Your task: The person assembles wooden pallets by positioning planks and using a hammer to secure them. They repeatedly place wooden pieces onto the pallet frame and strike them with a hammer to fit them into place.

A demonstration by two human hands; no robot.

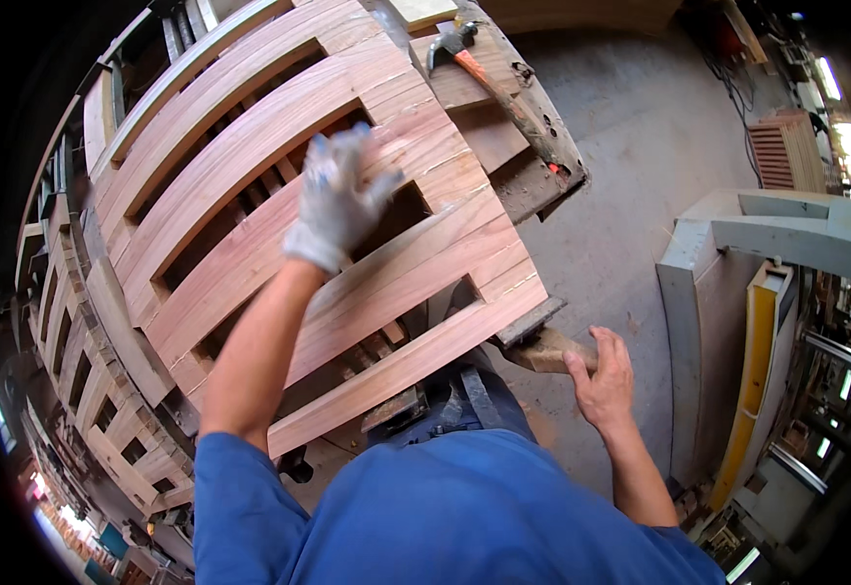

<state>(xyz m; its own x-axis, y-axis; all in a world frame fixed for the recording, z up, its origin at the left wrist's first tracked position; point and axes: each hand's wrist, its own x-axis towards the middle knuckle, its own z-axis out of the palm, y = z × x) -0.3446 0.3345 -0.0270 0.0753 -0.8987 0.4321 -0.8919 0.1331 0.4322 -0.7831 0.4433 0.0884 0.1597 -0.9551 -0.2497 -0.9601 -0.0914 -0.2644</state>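
My left hand (339,200), in a whitish glove with blue on the fingertips, is over the pale pinkish wooden slatted panel (318,95). Its fingers are spread and slightly blurred; whether it touches the wood I cannot tell. The panel's rails are curved, with long open slots between them, and joints run along its right edge. My bare right hand (606,385) is by the panel's near right corner. Its thumb lies against the end of a worn wooden piece (542,353), its other fingers stretched past it. This piece sits beside a dark flat part (531,323) under the corner.
A claw hammer (484,73) with an orange handle lies on the worn bench (542,132) beyond the panel. More slatted panels (79,375) stand at left. A grey metal frame (703,292) and a yellow-edged beam (752,380) rise at right. Cables (737,107) trail across the floor.
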